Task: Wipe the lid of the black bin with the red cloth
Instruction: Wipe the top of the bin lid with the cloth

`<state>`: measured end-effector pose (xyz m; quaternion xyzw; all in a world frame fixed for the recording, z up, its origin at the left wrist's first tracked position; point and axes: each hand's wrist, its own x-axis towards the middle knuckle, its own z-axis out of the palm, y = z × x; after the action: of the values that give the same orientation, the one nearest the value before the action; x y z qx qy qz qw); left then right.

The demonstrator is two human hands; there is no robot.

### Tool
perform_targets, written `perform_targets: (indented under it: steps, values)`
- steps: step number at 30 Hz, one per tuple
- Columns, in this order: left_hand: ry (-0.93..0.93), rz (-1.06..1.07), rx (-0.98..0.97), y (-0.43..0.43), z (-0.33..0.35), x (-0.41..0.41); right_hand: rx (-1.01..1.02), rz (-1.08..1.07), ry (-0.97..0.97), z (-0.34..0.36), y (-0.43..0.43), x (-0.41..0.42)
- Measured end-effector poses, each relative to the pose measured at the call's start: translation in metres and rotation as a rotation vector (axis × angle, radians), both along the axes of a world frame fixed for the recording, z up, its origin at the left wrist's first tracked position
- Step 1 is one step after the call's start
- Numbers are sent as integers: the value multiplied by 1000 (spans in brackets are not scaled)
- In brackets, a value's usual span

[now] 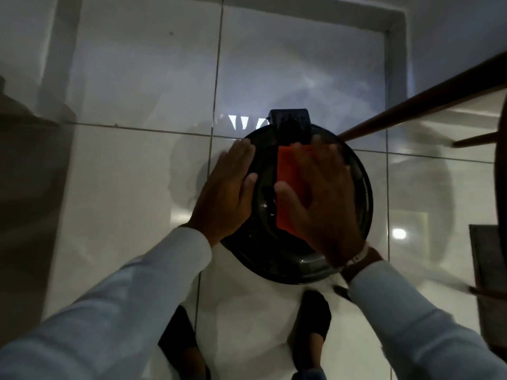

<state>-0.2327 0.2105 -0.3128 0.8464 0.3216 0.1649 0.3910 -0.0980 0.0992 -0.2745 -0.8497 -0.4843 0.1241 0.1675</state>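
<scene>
The round lid of the black bin (359, 193) fills the middle of the head view, seen from straight above, with its pedal block (289, 119) at the far side. The folded red cloth (286, 174) lies flat on the lid's centre. My right hand (323, 204) presses down on the cloth, fingers spread, thumb over its left edge. Resting flat on the lid's left rim is my left hand (230, 187), fingers together, holding nothing.
Glossy white floor tiles (131, 187) surround the bin. A wooden chair leg (411, 113) slants in from the upper right, close to the lid's far right rim. More dark furniture (485, 270) stands at the right edge. My feet (315, 325) are just below the bin.
</scene>
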Motion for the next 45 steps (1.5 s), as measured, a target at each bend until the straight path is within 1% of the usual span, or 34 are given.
perform_targets:
  steps: [2, 4, 6, 7, 9, 11, 12, 13, 16, 17, 20, 21, 22, 25, 26, 28, 30, 31, 32, 33, 34, 36, 37, 39, 41, 42, 43, 45]
  values:
    - [47, -23, 53, 0, -9, 4, -45, 38, -72, -15, 1, -8]
    - [86, -19, 107, -1, -15, 7, 27, 30, -99, -24, -1, -9]
    - [87, -51, 145, -2, -19, 10, 107, 2, -122, -28, -1, -9]
    - [74, -68, 150, -2, -19, 11, 130, -40, -118, -28, 0, -11]
    - [41, -78, 132, 0, -18, 13, 149, -204, -87, -27, 8, -16]
    - [27, -83, 117, 4, -18, 13, 120, -368, -69, -25, 19, -19]
    - [22, -83, 119, 4, -18, 13, 106, -380, -72, -24, 21, -19]
    - [18, -80, 126, 5, -18, 12, 103, -332, -76, -23, 20, -18]
    - [15, -80, 121, 5, -19, 12, 88, -48, -64, -24, -6, -10]
    - [19, -79, 117, 4, -19, 13, 83, -36, -58, -24, -16, -5]
    - [36, -72, 134, 4, -18, 11, 49, -252, -50, -22, -13, 3]
    - [35, -70, 139, 4, -18, 12, 30, -275, -69, -22, -4, 3]
    - [35, -66, 141, 4, -19, 13, 17, -233, -90, -22, 4, 4]
    - [49, -50, 129, 4, -19, 13, 26, 34, -97, -25, -4, 7]
    - [54, -54, 125, 3, -18, 14, 32, 55, -84, -23, -17, 10]
    - [67, -62, 122, 2, -15, 14, 54, -54, -38, -20, -34, 16]
    - [68, -65, 122, 2, -15, 16, 46, -224, -8, -21, -23, 17]
    - [72, -65, 125, 2, -15, 16, 30, -275, -16, -21, -11, 15]
    - [75, -63, 129, 2, -16, 17, 22, -275, -34, -21, 1, 12]
    - [76, -59, 133, 3, -16, 16, 24, -215, -52, -21, 10, 8]
    - [76, -55, 136, 3, -16, 16, 31, -111, -61, -22, 10, 3]
    - [79, -59, 133, 2, -14, 16, 30, 76, -64, -23, -7, -2]
    - [83, -60, 128, 2, -13, 16, 27, 90, -60, -22, -19, 1]
    - [86, -57, 125, 1, -10, 17, 34, -45, -59, -20, -25, 12]
    - [79, -59, 131, 1, -11, 17, 13, -235, -40, -20, -6, 15]
    - [74, -60, 133, 1, -12, 17, -7, -274, -36, -20, 4, 12]
    - [74, -58, 136, 2, -14, 17, -13, -249, -48, -20, 12, 7]
    - [86, -49, 138, 2, -15, 16, 11, -78, -64, -23, 4, -6]
